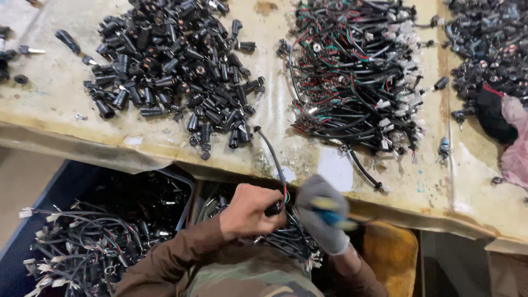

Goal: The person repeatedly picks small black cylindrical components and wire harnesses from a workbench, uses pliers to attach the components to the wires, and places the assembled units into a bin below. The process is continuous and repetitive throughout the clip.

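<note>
1. A worn, stained workbench [308,165] spans the view.
2. A heap of black wired leads [355,74] lies beside a pile of black plastic caps [176,66].
3. The bare left hand [250,212] pinches a black cable piece [273,159] at the bench edge.
4. The gloved right hand [322,212] is closed around a blue-handled tool [333,217], blurred.

From where I sit I see no packages, signs or screens. The only label-like things are the small white rectangular tags [385,122] on the wire ends in the bundle on the bench, and more white tags [34,268] on the cables piled at my lower left.
</note>
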